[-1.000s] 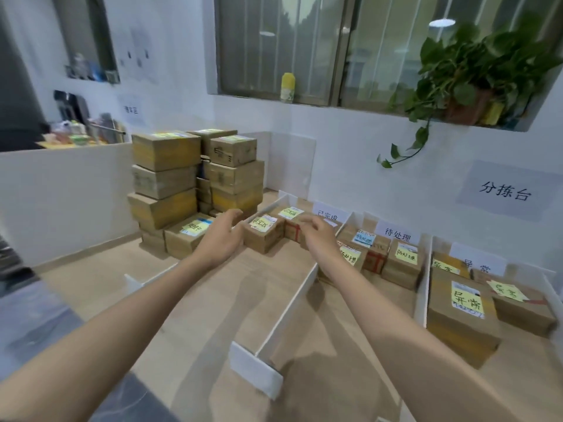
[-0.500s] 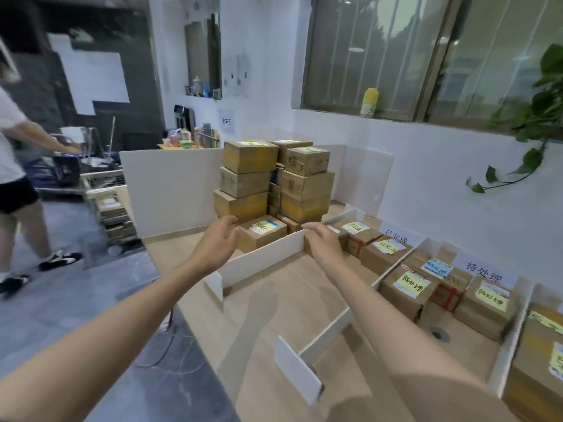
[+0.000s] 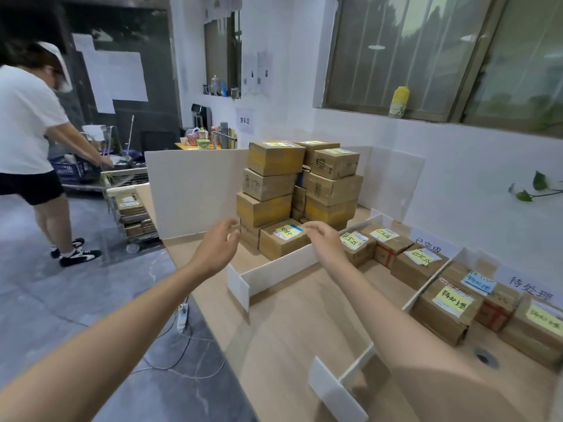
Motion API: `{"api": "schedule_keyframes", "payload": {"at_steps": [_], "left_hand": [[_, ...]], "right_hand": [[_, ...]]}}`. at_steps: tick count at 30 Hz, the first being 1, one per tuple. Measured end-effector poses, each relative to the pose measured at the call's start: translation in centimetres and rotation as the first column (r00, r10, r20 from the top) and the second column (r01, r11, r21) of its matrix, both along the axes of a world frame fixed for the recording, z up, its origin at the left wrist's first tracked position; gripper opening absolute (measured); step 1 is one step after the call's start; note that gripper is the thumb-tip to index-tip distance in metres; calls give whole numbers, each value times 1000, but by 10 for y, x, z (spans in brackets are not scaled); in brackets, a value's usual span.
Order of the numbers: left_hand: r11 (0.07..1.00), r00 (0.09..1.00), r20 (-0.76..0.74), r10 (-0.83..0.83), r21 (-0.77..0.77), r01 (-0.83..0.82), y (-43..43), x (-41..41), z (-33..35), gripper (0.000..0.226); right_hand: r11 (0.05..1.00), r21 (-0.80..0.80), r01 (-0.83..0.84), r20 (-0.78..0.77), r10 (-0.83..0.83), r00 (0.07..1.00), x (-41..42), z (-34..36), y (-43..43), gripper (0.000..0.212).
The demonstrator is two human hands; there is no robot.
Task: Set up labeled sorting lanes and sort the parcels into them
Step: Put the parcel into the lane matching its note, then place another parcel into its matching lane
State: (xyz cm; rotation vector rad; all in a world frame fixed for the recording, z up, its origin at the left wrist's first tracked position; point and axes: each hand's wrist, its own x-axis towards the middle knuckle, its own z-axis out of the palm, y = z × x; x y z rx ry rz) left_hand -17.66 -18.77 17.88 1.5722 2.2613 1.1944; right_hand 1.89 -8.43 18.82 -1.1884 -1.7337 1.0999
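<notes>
Behind white foam divider point(image 3: 283, 268): one yellow-noted brown cardboard parcel point(image 3: 281, 243)
Hands: left hand point(image 3: 217, 248), right hand point(image 3: 327, 243), both loosely open, empty

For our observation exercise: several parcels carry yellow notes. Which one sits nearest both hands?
The parcel at the foot of the tall stack, beyond the white divider: left hand and right hand flank it, while the others lie in lanes further right.

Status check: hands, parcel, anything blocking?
Left hand and right hand open, holding nothing. Both flank the yellow-noted parcel at the foot of the box stack; contact unclear. White divider stands just in front of it.
</notes>
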Motion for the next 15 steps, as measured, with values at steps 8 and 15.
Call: {"api": "schedule_keyframes", "payload": {"at_steps": [8,15], "left_hand": [[998,996,63,-61,4,61,39,-83,0,38],[986,981,96,-167,2,168,75,-138,1,35]], "right_hand": [[996,-7,84,-15,-84,996,-81,-1,25,29],[983,-23,184,-26,-185,982,-137,-9,43,28]]}}
